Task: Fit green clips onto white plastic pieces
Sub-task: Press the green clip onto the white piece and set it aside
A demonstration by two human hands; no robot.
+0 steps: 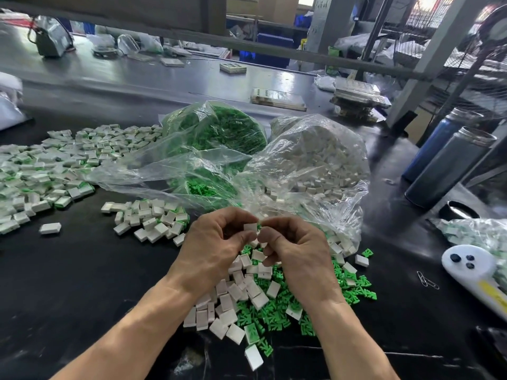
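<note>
Both hands up at centre frame, just above the loose pile. Left hand (pixel 216 237) curled tight, fingers and thumb pinching a small white plastic piece (pixel 250 227) at its left edge. Right hand (pixel 290 242) curled the same way, fingertips meeting the piece from the right, with a sliver of green clip (pixel 258 227) peeking out between the right thumb and the white piece. So both grips closed down to a pinch, nearly touching each other; can't tell how far the clip is seated, too small and mostly hidden by fingers.

Straight below the hands, lower centre: a mixed heap of white pieces (pixel 233 294) and loose green clips (pixel 277 311) on the black worktop (pixel 82 283), partly blocked by both wrists. Just behind the hands, two clear plastic bags, mouths open toward the camera: bag of green clips (pixel 216 130) centre, bag of white pieces (pixel 315 152) to its right, crinkled film crowding right up to the knuckles. Left of frame, a big spread of assembled pieces (pixel 41 165), white with green showing, plus a smaller cluster (pixel 151 220) nearer the left hand. Right edge: two dark cylindrical bottles (pixel 450 163), a white device with dark buttons (pixel 472 267), paper clips (pixel 426 279) beside it.
</note>
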